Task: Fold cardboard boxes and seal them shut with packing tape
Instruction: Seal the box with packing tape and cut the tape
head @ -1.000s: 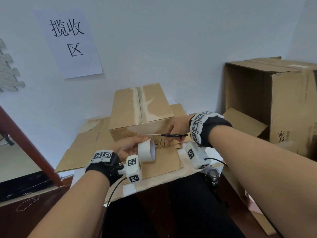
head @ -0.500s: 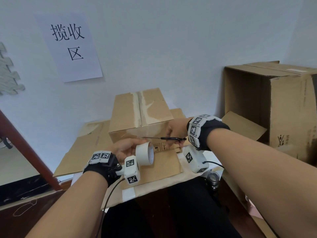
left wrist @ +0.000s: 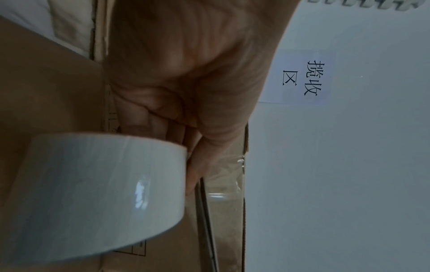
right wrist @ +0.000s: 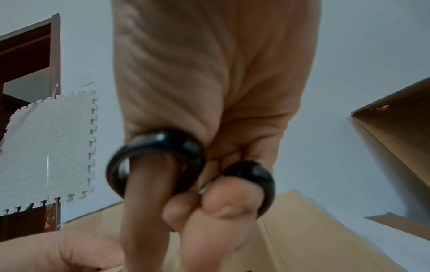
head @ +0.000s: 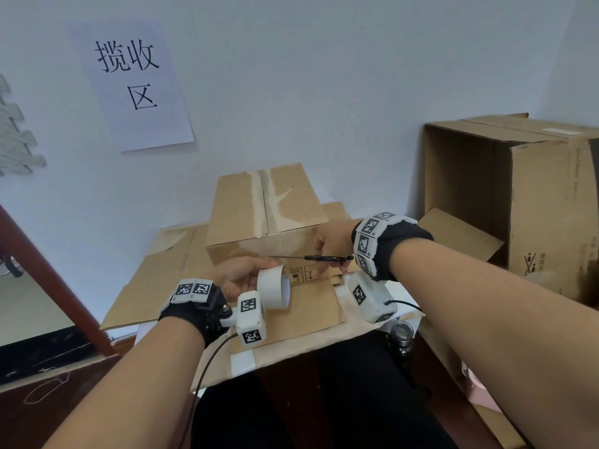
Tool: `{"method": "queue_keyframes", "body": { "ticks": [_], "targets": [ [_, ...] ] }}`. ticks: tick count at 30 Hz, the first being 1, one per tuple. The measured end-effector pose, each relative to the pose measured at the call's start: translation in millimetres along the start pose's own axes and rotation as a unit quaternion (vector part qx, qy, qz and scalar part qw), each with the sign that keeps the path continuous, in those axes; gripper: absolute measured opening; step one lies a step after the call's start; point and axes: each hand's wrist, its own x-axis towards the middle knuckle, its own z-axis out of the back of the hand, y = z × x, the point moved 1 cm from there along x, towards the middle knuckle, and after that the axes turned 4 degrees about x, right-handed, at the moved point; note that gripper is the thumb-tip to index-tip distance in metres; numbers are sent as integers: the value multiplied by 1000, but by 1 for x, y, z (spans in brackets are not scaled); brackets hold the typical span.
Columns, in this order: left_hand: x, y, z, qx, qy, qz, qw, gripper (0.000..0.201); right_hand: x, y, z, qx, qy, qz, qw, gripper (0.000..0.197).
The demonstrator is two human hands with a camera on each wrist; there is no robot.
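A closed brown cardboard box [head: 262,212] stands on the table, its top seam taped. My left hand [head: 243,277] holds a white tape roll [head: 274,286] just in front of the box's near face; the roll [left wrist: 93,195] fills the left wrist view, with clear tape [left wrist: 225,176] stretched from it to the box. My right hand [head: 330,244] grips black-handled scissors [head: 311,257], fingers through the black loops [right wrist: 156,162]. The blades point left, level, and reach the stretched tape beside the left thumb. The blade [left wrist: 207,220] lies along the box face.
Flattened cardboard [head: 155,280] lies under and left of the box. A large open carton [head: 518,196] stands on its side at the right. A paper sign [head: 136,82] hangs on the wall. A white foam mat [right wrist: 46,147] is on the left wall.
The scissors have slid left until their tips reach the tape by the left thumb. The roll stays held in front of the box.
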Motion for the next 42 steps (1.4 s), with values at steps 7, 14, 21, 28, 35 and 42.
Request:
{"method": "queue_keyframes", "body": {
  "ticks": [7,14,21,28,35,42],
  "targets": [
    [-4,-2,1,4,2,-2,1000,32,1,-2,-4,-3,5,-11,1000,52],
    [-6,-2,-2,23,-1,1,1000,36,-4,-3,-4,-4,-13,-26,1000,50],
    [-5,-3,-2,30,-7,-11,999,18,-7,3,-3,-7,3,0,1000,38],
    [-2,11,-2,112,-16,13,993,42,-9,5,-8,-7,15,-39,999,64],
    [-2,14,6,85,-29,17,996,16,-8,3,-12,10,18,-71,997,68],
    [-5,18,8,122,36,-49,991,26,-7,-18,-18,17,29,-107,994,74]
  ]
}}
